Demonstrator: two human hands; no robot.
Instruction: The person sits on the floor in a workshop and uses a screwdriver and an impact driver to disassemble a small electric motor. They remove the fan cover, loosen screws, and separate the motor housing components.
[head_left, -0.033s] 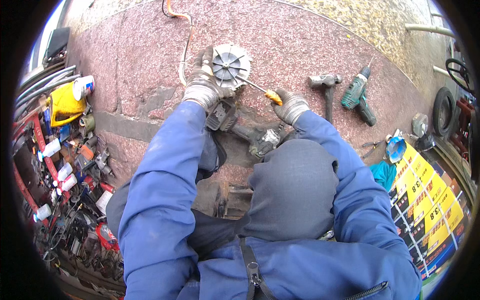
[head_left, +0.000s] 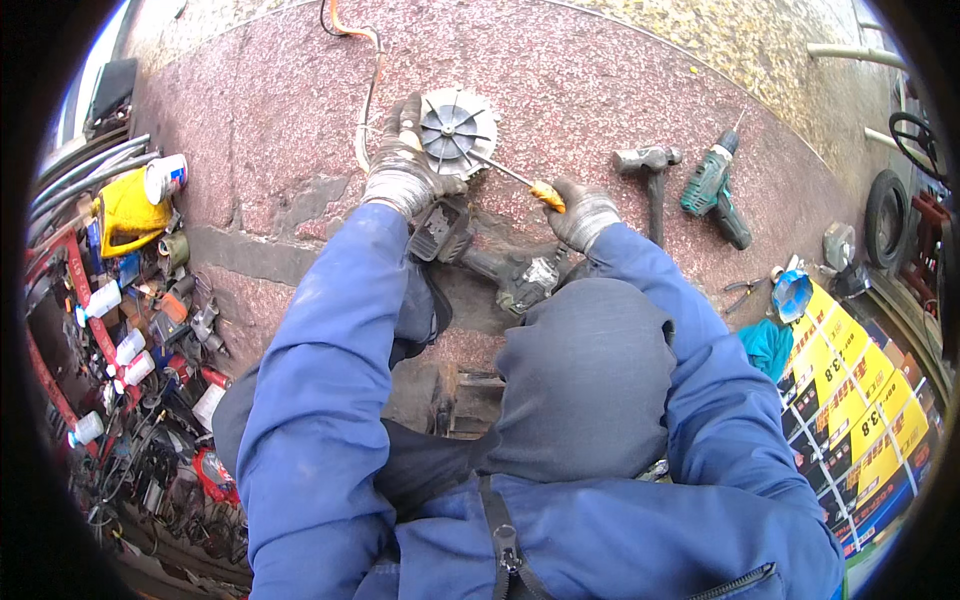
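A round grey fan-like part with radial fins (head_left: pixel 447 134) rests on the speckled reddish ground in front of me. My left hand (head_left: pixel 405 170), in a dirty white-and-grey glove, grips its left side, fingers along the rim and thumb near its lower edge. In my right hand (head_left: pixel 583 214), also gloved, the fingers close around the yellow-orange handle of a screwdriver (head_left: pixel 520 178). Its shaft slants up and left, and the tip meets the part's lower right area. What lies beneath the part is hidden. Below my hands lies a dark cordless power tool (head_left: pixel 505 270).
At right lie a hammer (head_left: pixel 652 190), a green cordless drill (head_left: pixel 715 190) and pliers (head_left: pixel 743 294). Strapped yellow boxes (head_left: pixel 850 400) stand lower right, near a tyre (head_left: pixel 885 220). Several tools, bottles and a yellow jug (head_left: pixel 130 212) crowd the left. An orange cable (head_left: pixel 376 80) runs beyond my left hand.
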